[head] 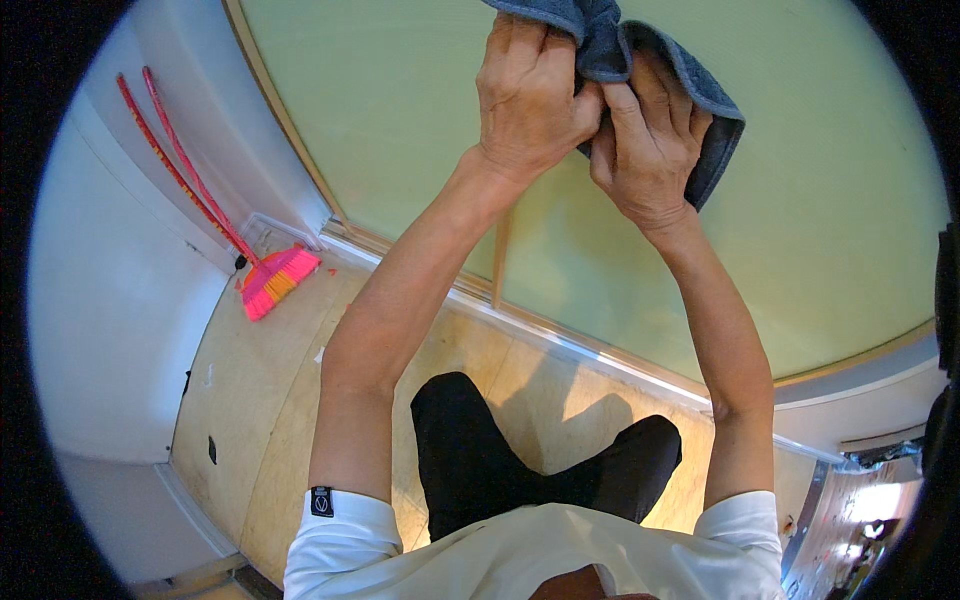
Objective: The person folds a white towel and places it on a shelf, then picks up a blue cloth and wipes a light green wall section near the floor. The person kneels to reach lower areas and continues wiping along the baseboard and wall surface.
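Note:
My left hand (531,94) is raised at the top middle, its fingers curled into a dark blue-grey cloth (600,45). Just right of it, my right hand (651,142) grips the same cloth, with its fingers partly under a fold. The two hands meet at the thumbs. A corner of the cloth hangs down at the right of my right hand. Behind the cloth stands a pale green sliding door panel (810,225) with a thin wood-coloured frame. The top edge of the cloth is cut off by the picture.
A pink and orange broom (279,283) and a second pink-red stick (169,169) lean in the left corner by a white wall (112,300). The door track (570,341) crosses the wood-look floor (300,420) before my knees. Small scraps lie on the floor.

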A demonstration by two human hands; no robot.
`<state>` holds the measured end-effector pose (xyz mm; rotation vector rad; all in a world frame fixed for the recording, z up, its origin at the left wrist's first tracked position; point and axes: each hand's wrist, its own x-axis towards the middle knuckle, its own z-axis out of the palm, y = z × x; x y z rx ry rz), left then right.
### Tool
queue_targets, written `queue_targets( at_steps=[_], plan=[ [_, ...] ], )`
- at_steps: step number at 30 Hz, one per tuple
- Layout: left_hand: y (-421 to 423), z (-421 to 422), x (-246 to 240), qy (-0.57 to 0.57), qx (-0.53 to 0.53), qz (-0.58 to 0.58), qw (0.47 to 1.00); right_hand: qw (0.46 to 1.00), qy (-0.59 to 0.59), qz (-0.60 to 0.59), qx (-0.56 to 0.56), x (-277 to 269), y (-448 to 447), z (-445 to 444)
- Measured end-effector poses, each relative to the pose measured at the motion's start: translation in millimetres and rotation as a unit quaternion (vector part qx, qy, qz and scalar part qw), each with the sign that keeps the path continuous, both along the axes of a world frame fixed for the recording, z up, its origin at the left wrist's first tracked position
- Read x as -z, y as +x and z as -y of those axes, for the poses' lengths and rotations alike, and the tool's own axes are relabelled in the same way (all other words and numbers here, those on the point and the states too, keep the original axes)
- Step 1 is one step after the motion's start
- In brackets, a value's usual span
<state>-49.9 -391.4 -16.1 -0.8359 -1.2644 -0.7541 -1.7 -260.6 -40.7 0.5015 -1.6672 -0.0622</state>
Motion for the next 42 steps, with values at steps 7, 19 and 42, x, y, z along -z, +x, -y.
queue_targets(
  at_steps=[7,19,42],
  plan=[
    [4.5,-8.7,9.1,-0.016,0.002,0.039,0.999,0.999,-0.006,-0.05,-0.02,3.5,-2.7,-11.9],
    [2.7,-6.9,119.2,0.045,-0.023,0.12,0.992,0.996,0.005,0.08,-0.035,81.2,1.2,5.1],
    [21.0,30.1,296.6,0.058,-0.024,0.377,0.924,0.956,-0.059,0.24,-0.159,247.0,10.5,30.2]
  ],
)
